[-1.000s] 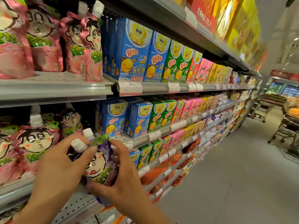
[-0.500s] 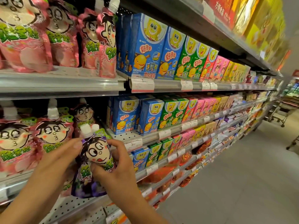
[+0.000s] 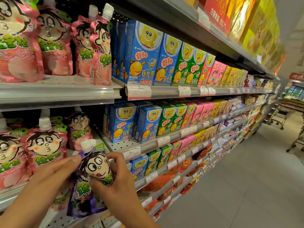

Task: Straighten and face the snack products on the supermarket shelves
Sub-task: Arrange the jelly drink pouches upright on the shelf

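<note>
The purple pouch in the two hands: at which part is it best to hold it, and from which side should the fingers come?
Probably the upper body of the purple pouch, just under its white cap, taken from both side edges. The pouch is flat, soft and upright with its face forward, so the left hand and right hand can turn it without covering the print.

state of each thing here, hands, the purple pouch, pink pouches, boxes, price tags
purple pouch: upright, capped, face forward, held at the shelf front
left hand: fingers straight, touching the pouch's left edge
right hand: pinching the pouch's right side
pink pouches: upright, capped, facing out
blue boxes: upright, closed, angled slightly
price tags: clipped on the shelf rail
</note>
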A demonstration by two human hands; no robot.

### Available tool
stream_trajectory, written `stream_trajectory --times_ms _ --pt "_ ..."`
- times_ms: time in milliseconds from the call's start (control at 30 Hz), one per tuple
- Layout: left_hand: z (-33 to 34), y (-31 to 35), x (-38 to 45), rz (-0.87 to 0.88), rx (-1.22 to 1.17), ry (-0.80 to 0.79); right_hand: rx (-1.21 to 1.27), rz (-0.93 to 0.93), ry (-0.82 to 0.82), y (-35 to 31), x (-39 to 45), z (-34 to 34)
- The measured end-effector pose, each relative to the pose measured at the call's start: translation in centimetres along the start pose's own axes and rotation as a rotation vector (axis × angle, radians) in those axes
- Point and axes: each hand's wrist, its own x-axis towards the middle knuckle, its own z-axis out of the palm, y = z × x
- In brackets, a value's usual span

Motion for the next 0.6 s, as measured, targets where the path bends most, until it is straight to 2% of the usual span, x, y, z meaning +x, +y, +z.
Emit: stream_trajectory --times_ms 100,233,300,400,600 --pt "1.8 1.0 -0.6 0.035 0.017 0.003 -0.07 -0.005 0.024 0.7 -0.1 -0.6" --pt "0.4 -0.5 -0.8 0.168 0.357 0.086 -0.127 0.043 0.086 2.8 -0.6 -1.1" --pt "-1.1 -1.8 -1.1 0.154 0.423 0.124 -0.118 0.11 0.08 3.9 -0.9 -1.3" --pt "-3.2 -4.6 -2.1 0.1 0.401 0.144 -0.098 0.227 0.021 4.9 -1.9 -1.7" --pt "-6.2 -9.1 -4.1 -0.004 0.471 0.166 -0.081 0.308 0.026 6.9 -3.2 -0.8"
